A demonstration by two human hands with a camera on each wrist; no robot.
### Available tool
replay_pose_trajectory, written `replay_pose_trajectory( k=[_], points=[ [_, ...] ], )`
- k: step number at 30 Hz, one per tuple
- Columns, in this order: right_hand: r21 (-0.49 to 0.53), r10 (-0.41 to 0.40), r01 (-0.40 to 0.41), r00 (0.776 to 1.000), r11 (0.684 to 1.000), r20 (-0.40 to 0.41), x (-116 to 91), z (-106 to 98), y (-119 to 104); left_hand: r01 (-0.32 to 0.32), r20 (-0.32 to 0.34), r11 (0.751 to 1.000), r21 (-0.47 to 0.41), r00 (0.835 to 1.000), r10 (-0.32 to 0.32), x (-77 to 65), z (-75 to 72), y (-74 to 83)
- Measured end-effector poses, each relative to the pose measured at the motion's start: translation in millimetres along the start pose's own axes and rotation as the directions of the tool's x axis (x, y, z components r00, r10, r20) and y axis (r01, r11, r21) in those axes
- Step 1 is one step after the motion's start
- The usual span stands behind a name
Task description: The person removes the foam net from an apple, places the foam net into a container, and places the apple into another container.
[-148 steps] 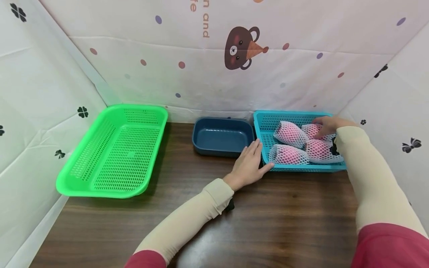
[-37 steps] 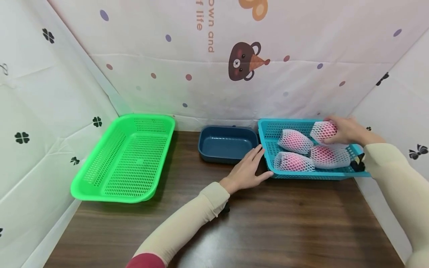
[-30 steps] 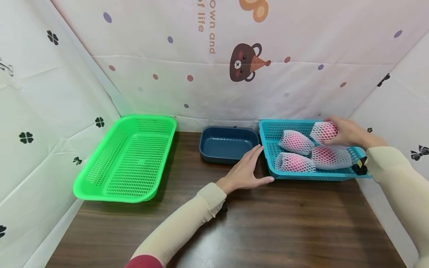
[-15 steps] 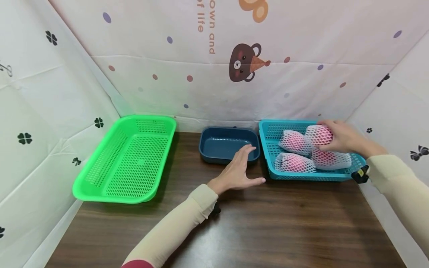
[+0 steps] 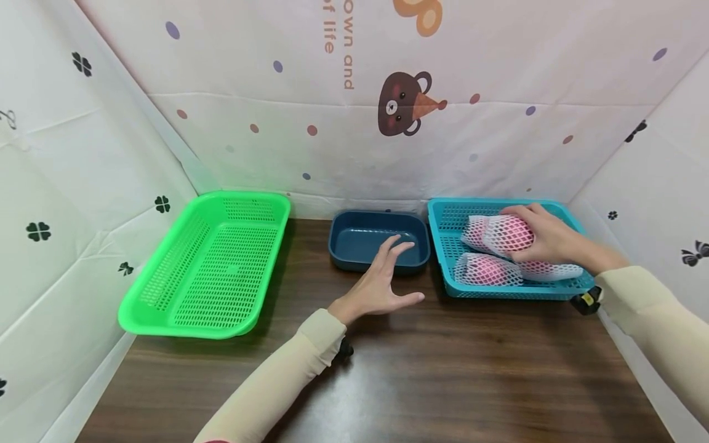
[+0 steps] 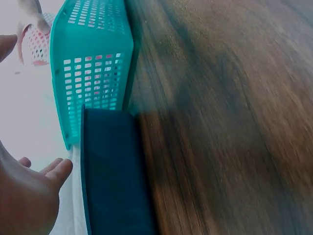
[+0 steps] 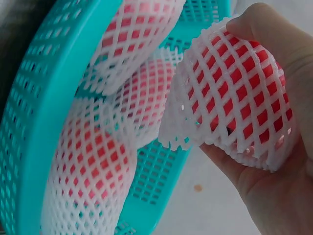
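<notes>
My right hand [image 5: 554,241] grips a red round fruit in a white foam net [image 7: 239,98], thumb on one side and fingers on the other. That fruit is raised over the blue mesh basket [image 5: 512,293]. Inside the basket lie three more net-wrapped fruits; the front left one [image 5: 490,271] shows most fully, and the others are partly covered by the held one in the head view. My left hand [image 5: 372,288] hovers in front of the dark blue tray [image 5: 380,215], fingers spread and holding nothing. In the left wrist view, this tray [image 6: 115,171] stands beside the basket [image 6: 93,39].
A large green mesh basket [image 5: 221,277] stands on the left of the brown wooden table [image 5: 443,369], with nothing in it. Printed white cloth walls [image 5: 249,154] close off the back and both sides.
My right hand has lifted the fruit from the basket's back right and carried it leftward over the other fruits. My left hand has left the basket's edge and moved left toward me.
</notes>
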State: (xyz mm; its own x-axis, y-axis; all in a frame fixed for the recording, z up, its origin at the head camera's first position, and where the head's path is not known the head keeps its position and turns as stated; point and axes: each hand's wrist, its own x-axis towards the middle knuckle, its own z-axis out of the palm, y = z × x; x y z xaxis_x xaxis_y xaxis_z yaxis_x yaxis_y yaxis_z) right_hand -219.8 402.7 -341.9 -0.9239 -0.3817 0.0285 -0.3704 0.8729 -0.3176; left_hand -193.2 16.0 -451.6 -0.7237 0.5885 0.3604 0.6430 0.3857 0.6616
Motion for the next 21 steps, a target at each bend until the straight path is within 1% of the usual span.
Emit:
replay_pose_trajectory(
  k=[5, 10, 16, 21],
  points=[
    [0.006, -0.028, 0.028, 1.0, 1.0, -0.002, 1, 4, -10, 0.033, -0.021, 0.999, 0.028, 0.999, -0.033, -5.9, -10.0, -3.3],
    [0.019, -0.039, 0.039, 0.999, 0.999, -0.005, -2, 8, -21, 0.049, -0.043, 0.998, 0.047, 0.998, -0.047, -11.0, -17.1, -5.4],
    [0.049, -0.063, 0.064, 0.997, 0.997, -0.04, -1, 13, -38, 0.045, -0.069, 0.998, 0.048, 0.997, -0.041, -15.2, -20.4, -9.6],
    [0.081, -0.077, 0.078, 0.997, 0.994, -0.021, 0, 21, -52, 0.039, -0.079, 0.998, 0.041, 0.996, -0.035, -20.5, -23.4, -12.5]
  ],
)
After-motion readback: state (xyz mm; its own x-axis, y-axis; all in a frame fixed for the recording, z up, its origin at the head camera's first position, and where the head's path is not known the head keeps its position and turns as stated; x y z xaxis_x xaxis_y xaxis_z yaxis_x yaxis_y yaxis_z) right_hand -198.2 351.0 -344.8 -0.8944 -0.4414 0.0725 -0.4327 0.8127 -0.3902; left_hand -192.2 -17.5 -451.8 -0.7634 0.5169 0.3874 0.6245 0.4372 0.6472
